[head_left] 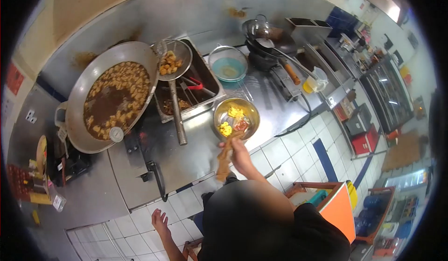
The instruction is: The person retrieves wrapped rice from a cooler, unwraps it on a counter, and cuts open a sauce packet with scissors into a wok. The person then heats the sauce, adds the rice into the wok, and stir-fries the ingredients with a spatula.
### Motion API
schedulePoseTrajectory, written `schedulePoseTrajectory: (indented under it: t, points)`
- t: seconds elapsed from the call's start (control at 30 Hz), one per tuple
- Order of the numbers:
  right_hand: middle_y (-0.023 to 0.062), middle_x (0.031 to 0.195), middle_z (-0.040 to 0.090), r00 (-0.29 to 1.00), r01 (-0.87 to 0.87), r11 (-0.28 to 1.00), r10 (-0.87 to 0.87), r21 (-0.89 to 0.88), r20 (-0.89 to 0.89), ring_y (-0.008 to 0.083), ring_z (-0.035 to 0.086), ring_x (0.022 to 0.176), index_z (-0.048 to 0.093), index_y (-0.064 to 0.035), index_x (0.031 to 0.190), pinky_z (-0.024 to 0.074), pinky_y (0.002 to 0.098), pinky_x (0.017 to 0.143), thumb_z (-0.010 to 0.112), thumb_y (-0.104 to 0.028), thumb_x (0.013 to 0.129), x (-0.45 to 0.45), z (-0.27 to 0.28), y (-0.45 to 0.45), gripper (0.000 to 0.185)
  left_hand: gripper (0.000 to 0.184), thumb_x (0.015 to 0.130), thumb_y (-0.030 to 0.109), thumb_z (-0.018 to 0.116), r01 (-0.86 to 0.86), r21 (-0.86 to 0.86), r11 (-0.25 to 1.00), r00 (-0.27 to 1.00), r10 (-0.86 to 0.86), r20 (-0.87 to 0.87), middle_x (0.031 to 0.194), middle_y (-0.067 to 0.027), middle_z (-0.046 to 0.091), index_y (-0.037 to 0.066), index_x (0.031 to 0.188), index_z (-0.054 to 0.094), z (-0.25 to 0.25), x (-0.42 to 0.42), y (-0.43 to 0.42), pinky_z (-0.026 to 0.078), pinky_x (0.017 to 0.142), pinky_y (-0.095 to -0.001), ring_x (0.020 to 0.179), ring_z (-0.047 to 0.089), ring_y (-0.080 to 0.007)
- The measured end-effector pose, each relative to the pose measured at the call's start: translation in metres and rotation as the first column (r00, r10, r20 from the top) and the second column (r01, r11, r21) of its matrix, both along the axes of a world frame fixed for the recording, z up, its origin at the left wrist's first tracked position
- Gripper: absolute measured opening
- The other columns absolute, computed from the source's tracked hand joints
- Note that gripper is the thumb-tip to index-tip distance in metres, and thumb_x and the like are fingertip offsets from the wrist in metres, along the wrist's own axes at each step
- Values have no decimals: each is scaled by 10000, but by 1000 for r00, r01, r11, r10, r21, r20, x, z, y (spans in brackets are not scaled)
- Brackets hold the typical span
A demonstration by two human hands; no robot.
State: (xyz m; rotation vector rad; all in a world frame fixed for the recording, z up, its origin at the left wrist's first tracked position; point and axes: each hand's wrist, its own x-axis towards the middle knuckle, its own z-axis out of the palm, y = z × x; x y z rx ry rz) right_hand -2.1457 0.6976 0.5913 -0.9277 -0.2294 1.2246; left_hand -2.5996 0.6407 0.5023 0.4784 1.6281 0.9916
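My right hand (240,156) is closed around a brown, crumpled cloth-like item (225,160), just below a metal bowl (254,129). Yellow portions and a red one lie inside the bowl, and the item's top end reaches its near rim. My left hand (159,220) hangs over the floor at the lower left, fingers apart and holding nothing. On the left, a big wok (77,107) contains frying pieces in dark oil, with a round thermometer (116,134) at its rim. A strainer (175,111) with fried pieces rests across a metal tray (200,109).
Behind the bowl is a blue-green container (228,68) with a sieve on it. A dark wok (261,41) with a ladle stands farther right, near a yellow-filled jug (315,81). An orange-sided cart (338,212) is at the lower right.
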Motion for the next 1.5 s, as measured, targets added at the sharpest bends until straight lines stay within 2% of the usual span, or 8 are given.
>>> schedulePoseTrajectory:
  t: [0.2, 0.3, 0.63, 0.8, 0.97, 1.2, 1.3, 1.5]
  points:
    - [48, 829, 565, 940, 256, 963, -267, -80, -211, 205, 604, 791, 467, -92, 1175, 522, 376, 724, 555, -411, 985, 95, 109, -74, 383, 331, 882, 308, 662, 285, -255, 924, 957, -291, 12, 1065, -31, 642, 135, 1160, 622, -82, 18, -12, 484, 733, -344, 921, 630, -202]
    - [2, 738, 511, 919, 271, 962, -246, -41, 308, 132, 581, 709, 498, -82, 1136, 487, 287, 636, 617, -313, 963, 167, 139, -103, 312, 331, 880, 311, 639, 340, -334, 879, 931, -365, -11, 1022, -36, 644, 129, 1156, 618, -107, 38, -35, 465, 702, -343, 873, 627, -204]
    - [-11, 756, 592, -34, 253, 943, 230, -214, 973, 77, 528, 623, 613, -21, 1048, 461, 271, 569, 637, -169, 930, 482, 306, -48, 191, 344, 907, 325, 613, 186, -587, 788, 961, -270, -59, 1024, -42, 643, 159, 1208, 600, -178, 152, -103, 475, 774, -429, 914, 627, -229]
    - [109, 859, 700, -53, 204, 902, 398, -380, 916, 231, 652, 753, 619, 12, 1068, 511, 364, 716, 629, -288, 934, 598, 280, 67, 328, 209, 968, 313, 540, 521, -160, 839, 814, -544, -204, 944, -18, 628, 158, 1092, 606, -197, 238, -147, 498, 675, -307, 797, 624, -186]
    - [223, 1019, 683, -516, 149, 691, 664, -707, 541, 346, 665, 964, 593, 33, 1110, 504, 433, 826, 562, -214, 936, 675, 227, 197, 303, 272, 900, 264, 633, 324, -415, 850, 938, -230, 260, 952, -56, 694, 93, 1110, 664, -175, 332, -137, 512, 584, -324, 783, 691, -199]
    - [200, 1049, 690, -778, 141, 751, 488, -645, 397, 335, 677, 995, 598, -52, 1206, 541, 452, 839, 479, -128, 927, 688, 154, 297, 314, 312, 915, 282, 632, 485, -425, 764, 790, -591, -163, 982, -66, 676, 95, 1165, 647, -116, 397, -182, 522, 668, -350, 802, 681, -209]
    - [161, 1077, 692, -885, 256, 646, 457, -719, 96, 303, 680, 1017, 536, -338, 1357, 546, 428, 859, 475, -93, 922, 695, 114, 332, 504, 190, 885, 111, 649, 337, -428, 839, 876, -446, -185, 917, -75, 676, 64, 1067, 672, -120, 415, -192, 546, 579, -299, 757, 670, -180]
    - [128, 1120, 688, -941, 284, 598, 325, -750, -96, 280, 699, 991, 381, -365, 1479, 559, 392, 812, 420, -197, 1011, 696, 101, 377, 499, 355, 893, 270, 672, -5, -564, 825, 997, -36, -63, 984, -74, 667, 78, 1187, 619, -114, 453, -183, 512, 687, -387, 844, 676, -225]
